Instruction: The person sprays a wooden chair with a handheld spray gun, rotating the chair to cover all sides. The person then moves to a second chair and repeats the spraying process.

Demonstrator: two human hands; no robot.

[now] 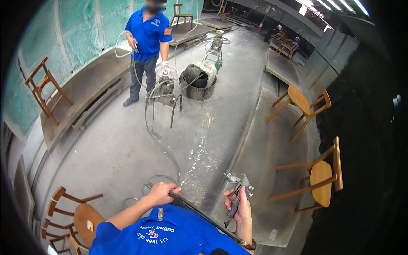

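A metal spray gun (243, 186) is held upright in my right hand (240, 207), its nozzle end pointing up and left over the floor. My fingers wrap around its handle and trigger area. A dark hose (205, 216) slants across in front of my chest, from my left hand (162, 194) down to beside my right forearm. The left hand is closed around its upper part. Where the hose joins the gun is not clear. Closest to the gun on the right stands a wooden chair (321, 178), apart from it.
A person in a blue shirt (148, 36) stands at a pump on legs (165, 89), holding a hose. Behind the pump is a round tub (199, 92) with dark buckets. Wooden chairs (299, 100) stand on low platforms (276, 157) along both sides. More chairs (87, 219) are at lower left. Hose (159, 142) trails over the floor.
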